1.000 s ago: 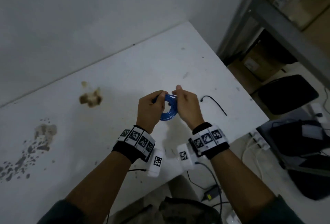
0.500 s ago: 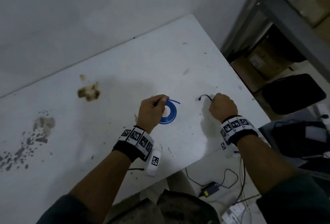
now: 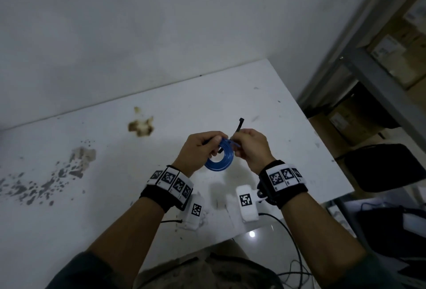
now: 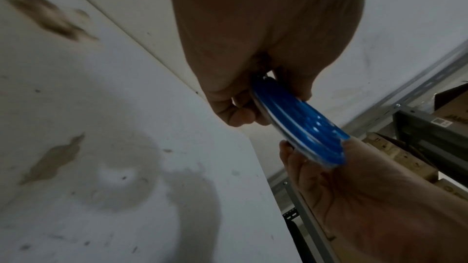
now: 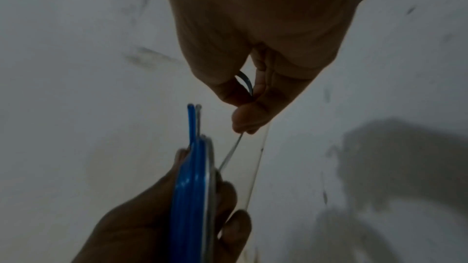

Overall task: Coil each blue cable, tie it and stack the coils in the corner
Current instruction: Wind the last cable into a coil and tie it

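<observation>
Left fingers [image 3: 213,140] pinch the flat, glossy blue coil [image 3: 219,158], ring hanging down; right fingers [image 3: 239,142] pinch a thin black tie [image 3: 238,125] pointing far-up.

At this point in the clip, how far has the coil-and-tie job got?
Coiling looks done: the blue cable is wound into a flat ring held above the white table. Tying is in hand: the left hand grips the coil while the right hand pinches the black tie beside it; the tie does not look closed yet. Left: fasten it and stack it in the corner, where no coils show.
</observation>
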Demonstrator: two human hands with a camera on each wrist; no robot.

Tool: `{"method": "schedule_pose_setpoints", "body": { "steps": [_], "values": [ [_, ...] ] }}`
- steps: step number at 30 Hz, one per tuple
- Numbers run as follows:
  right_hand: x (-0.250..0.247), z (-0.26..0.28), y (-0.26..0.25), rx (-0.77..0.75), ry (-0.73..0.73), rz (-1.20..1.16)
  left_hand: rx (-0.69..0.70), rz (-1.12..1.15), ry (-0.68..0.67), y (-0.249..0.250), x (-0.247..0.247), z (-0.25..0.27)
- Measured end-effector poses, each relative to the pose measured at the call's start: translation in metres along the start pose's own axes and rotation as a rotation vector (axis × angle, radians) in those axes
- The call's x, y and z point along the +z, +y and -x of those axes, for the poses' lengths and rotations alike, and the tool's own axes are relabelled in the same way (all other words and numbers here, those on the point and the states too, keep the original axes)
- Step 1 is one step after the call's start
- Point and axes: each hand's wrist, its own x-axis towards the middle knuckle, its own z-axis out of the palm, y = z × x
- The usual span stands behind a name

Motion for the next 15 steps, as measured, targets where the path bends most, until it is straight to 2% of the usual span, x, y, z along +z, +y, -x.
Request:
{"method": "schedule_pose_setpoints", "body": {
  "steps": [2,6,9,12,15],
  "values": [
    [0.01,0.006,-0.002,0.027,-0.08,-0.039,0.013,0.008,0.045,0.001,-0.008,0.006],
    [0.027,0.02,0.001,0.068,-0.218,0.051,0.047,-0.011,0.132,0.001,-0.019,0.02],
    [0.038,0.032,0.005,0.111,-0.336,-0.079,0.058,-0.008,0.189,0.002,-0.025,0.029],
    [0.043,0.041,0.01,0.034,-0.517,-0.102,0.025,0.028,0.278,0.001,-0.036,0.037],
    [0.043,0.048,0.02,-0.12,-0.683,0.009,-0.005,0.044,0.326,0.003,-0.044,0.045]
  ]
}}
